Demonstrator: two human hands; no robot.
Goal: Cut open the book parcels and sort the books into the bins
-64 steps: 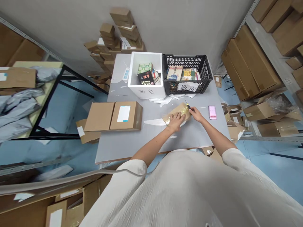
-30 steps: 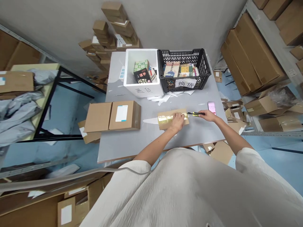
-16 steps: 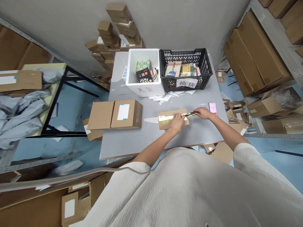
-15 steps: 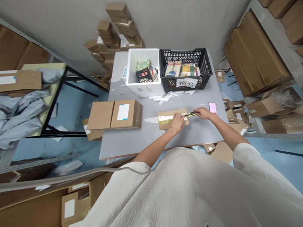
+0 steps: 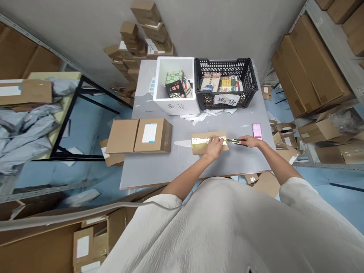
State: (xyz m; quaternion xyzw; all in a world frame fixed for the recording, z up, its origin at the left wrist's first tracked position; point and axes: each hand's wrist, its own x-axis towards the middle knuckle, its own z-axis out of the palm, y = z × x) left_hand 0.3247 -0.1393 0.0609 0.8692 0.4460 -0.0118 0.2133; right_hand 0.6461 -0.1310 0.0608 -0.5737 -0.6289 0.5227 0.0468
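A flat brown cardboard package (image 5: 200, 146) with shiny clear tape along it lies on the grey table (image 5: 159, 170). My left hand (image 5: 214, 147) presses on the package's right half, fingers bent over the tape. To its right, my right hand (image 5: 248, 141) is closed round a black and yellow utility knife (image 5: 236, 141). The knife points left, its tip at the package's right end. Whether the blade touches the tape is too small to tell.
Behind stand a white foam box (image 5: 176, 106) and a black crate (image 5: 227, 83), both with books. Two brown cartons (image 5: 149, 135) sit at the left, a lit phone (image 5: 257, 131) at the right. Shelves flank the table.
My right hand has moved slightly right and down with the knife, which now sits at the package's right end, farther from my left fingers. My left hand remains on the package.
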